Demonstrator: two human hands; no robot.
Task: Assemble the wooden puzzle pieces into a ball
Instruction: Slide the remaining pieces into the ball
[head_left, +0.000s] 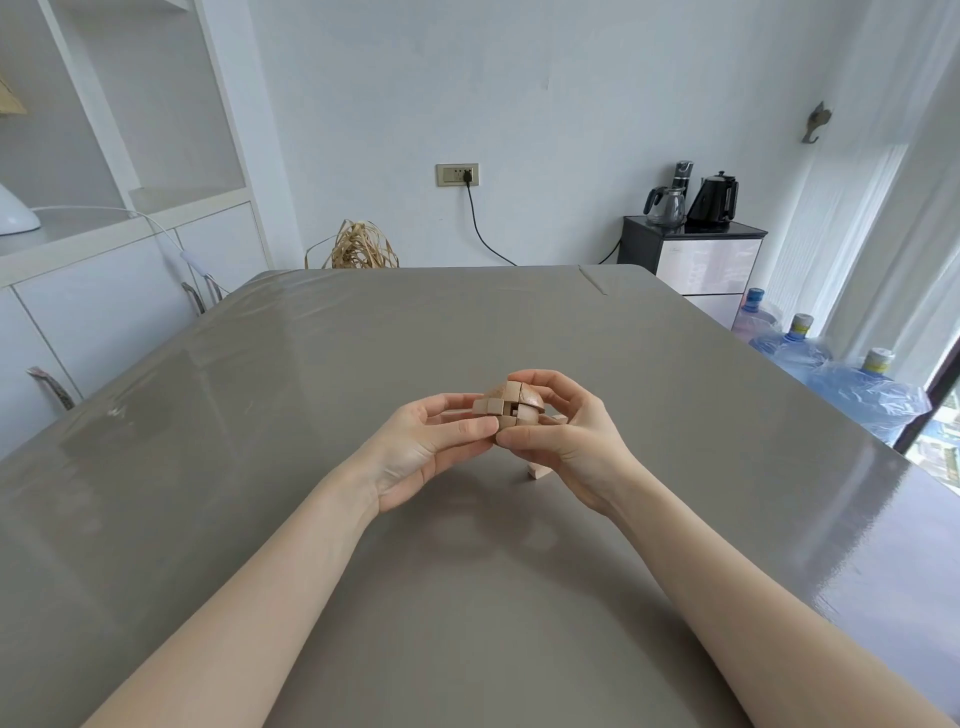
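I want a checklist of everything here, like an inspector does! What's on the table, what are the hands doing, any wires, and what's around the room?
Surface: grey table, glossy, with light reflections.
Job's things: partly built wooden ball, held above the table, gaps between its pieces; one loose wooden piece on the table under the right wrist, another piece partly hidden behind the right hand.
Clutter: nothing seen on the table.
Hands: left hand and right hand both grip the ball with curled fingers.
Cables: black cable plugged into the wall socket; white cable by the shelves.
Surroundings: kettles on a dark cabinet, water jugs, white shelves.
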